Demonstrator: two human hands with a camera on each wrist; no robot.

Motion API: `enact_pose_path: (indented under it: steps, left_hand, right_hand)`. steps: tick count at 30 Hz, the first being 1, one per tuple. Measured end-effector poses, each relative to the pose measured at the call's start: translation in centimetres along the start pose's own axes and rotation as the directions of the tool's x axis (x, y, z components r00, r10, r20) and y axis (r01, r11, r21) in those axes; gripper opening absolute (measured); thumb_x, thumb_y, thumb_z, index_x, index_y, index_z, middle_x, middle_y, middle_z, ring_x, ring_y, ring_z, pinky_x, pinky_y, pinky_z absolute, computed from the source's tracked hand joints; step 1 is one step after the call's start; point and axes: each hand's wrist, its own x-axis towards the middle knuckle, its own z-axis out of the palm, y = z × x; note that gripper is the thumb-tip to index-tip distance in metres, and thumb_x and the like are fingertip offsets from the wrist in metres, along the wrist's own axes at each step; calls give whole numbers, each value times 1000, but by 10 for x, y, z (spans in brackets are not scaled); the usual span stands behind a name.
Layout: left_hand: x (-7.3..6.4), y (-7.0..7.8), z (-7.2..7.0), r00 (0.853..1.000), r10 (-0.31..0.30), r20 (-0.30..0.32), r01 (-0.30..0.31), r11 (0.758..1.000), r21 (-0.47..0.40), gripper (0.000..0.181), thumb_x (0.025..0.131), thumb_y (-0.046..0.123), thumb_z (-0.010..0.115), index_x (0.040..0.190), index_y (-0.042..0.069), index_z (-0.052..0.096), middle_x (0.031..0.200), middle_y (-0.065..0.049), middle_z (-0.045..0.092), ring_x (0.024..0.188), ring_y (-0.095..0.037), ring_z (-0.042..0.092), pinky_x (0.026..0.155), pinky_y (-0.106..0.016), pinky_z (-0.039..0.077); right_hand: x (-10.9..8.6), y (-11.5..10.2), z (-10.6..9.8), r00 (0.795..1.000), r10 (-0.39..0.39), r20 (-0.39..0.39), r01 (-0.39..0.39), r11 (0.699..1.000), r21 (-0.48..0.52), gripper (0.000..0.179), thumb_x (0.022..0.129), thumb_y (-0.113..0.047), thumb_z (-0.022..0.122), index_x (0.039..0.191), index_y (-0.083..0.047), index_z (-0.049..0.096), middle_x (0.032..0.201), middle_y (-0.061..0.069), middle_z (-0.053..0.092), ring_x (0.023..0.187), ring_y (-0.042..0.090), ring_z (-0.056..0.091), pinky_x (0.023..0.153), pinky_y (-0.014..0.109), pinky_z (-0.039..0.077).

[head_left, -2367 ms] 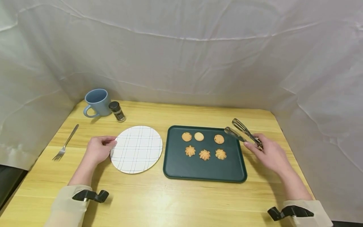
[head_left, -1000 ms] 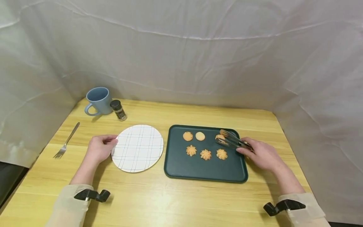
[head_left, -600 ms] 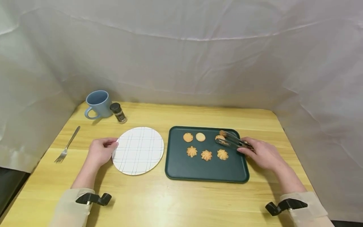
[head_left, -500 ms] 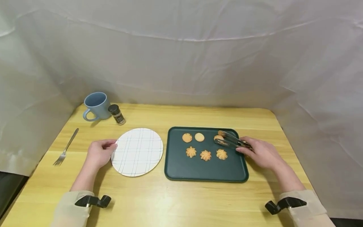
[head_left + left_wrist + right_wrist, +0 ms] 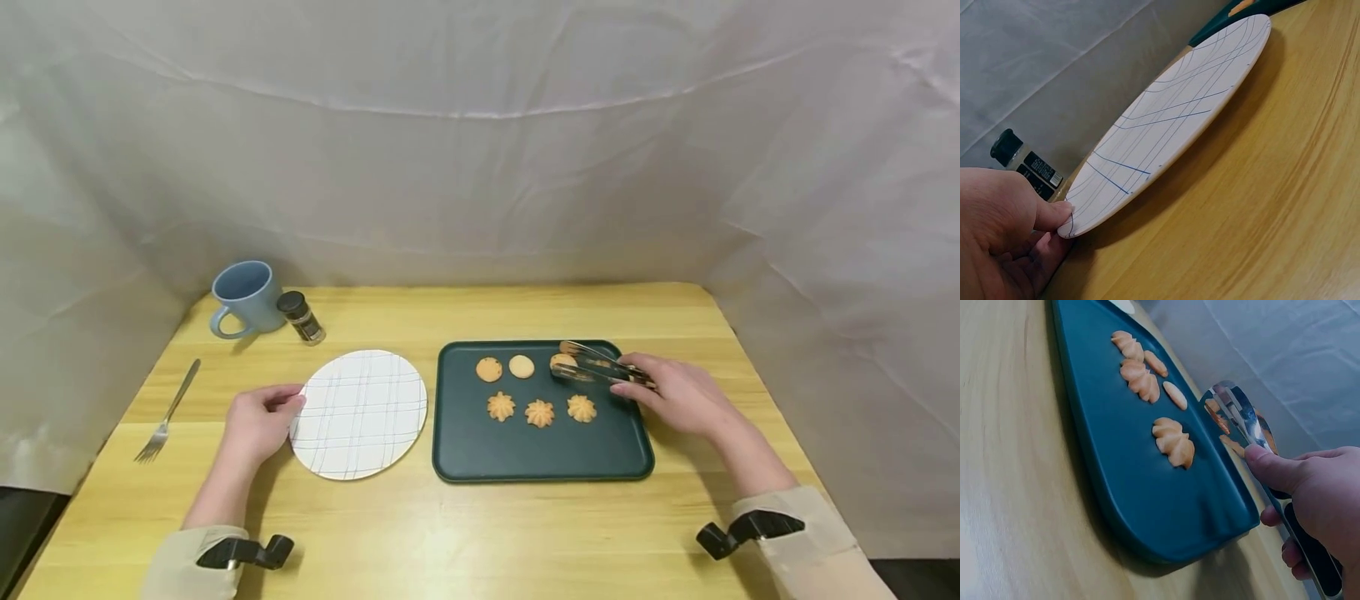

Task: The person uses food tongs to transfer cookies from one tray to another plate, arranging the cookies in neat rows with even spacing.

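Observation:
In the head view, my left hand (image 5: 258, 421) pinches the left rim of a round white plate (image 5: 360, 414) with blue lines. The left wrist view shows the thumb on top of the plate (image 5: 1160, 112) and fingers beneath; its near rim is tilted off the table. My right hand (image 5: 678, 396) grips metal tongs (image 5: 1310, 544) over the right side of a dark green tray (image 5: 540, 457). The tong tips lie either side of the rightmost round cookie (image 5: 562, 362); whether they squeeze it I cannot tell. Three fluted cookies (image 5: 540, 413) form the nearer row.
Two more round cookies (image 5: 489, 369) lie on the tray's back left. A blue mug (image 5: 249, 297) and a black-capped spice jar (image 5: 302, 318) stand at the back left. A fork (image 5: 169, 410) lies left of my left hand. Pale cloth (image 5: 480, 183) hangs behind the table.
From beyond the tray's right edge, my right hand has brought the tongs left and down around the rightmost round cookie. My left hand keeps its pinch on the plate. The head view shifts slightly.

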Motion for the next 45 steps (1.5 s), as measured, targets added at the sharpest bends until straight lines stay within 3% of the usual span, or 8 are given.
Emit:
enact_pose_path:
  steps: [12, 21, 35, 45]
  left_hand:
    - [-1, 0, -1, 1000, -15, 8, 15, 1000, -8, 33, 105, 19, 66, 127, -5, 73, 114, -22, 74, 101, -30, 67, 74, -28, 50]
    - [2, 4, 2, 1000, 8, -2, -8, 1000, -9, 31, 105, 18, 66, 126, -4, 74, 112, -20, 75, 99, -29, 65, 76, -30, 50]
    - [-2, 3, 0, 1000, -10, -5, 10, 1000, -18, 32, 105, 17, 66, 126, -5, 73, 112, -21, 74, 101, -31, 65, 79, -35, 50]
    - [-3, 3, 0, 1000, -11, -6, 11, 1000, -12, 32, 105, 17, 66, 126, -5, 73, 112, -21, 74, 101, -32, 65, 80, -36, 49]
  right_hand:
    - [7, -23, -7, 998, -51, -24, 52, 998, 20, 64, 103, -62, 59, 144, -13, 64, 138, 14, 67, 121, 39, 66, 94, 62, 50]
    - [14, -34, -6, 997, -76, -30, 77, 997, 32, 62, 102, -62, 60, 144, -16, 64, 136, 11, 69, 114, 34, 68, 88, 59, 53]
    - [30, -62, -1, 990, -139, -30, 140, 990, 31, 62, 102, -61, 61, 145, -16, 64, 132, 8, 71, 106, 28, 71, 85, 54, 55]
    - [43, -85, 6, 985, -174, -2, 174, 983, 60, 64, 102, -62, 60, 147, -18, 62, 140, 6, 67, 113, 29, 69, 90, 54, 54]
